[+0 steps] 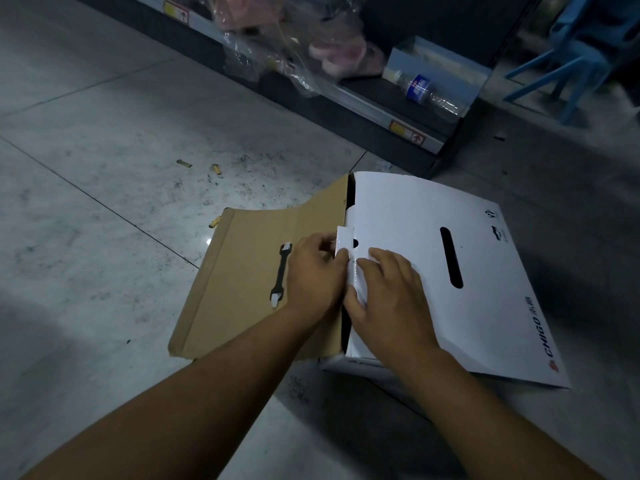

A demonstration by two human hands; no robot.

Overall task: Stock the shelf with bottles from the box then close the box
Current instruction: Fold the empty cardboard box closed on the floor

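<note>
Head view: one bottle (420, 88) is laid on the shelf (363, 109); the box (502, 327) is half closed, its white flap (408, 216) gripped by the left hand (311, 275) and right hand (388, 299), the brown flap (242, 271) yet to be folded.

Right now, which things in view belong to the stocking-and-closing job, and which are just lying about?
Job: box; its white tab, pinched by left hand and right hand; brown flap; bottle lying on shelf.
Lying about: cigarette butts; bagged pink items; blue stool.
</note>
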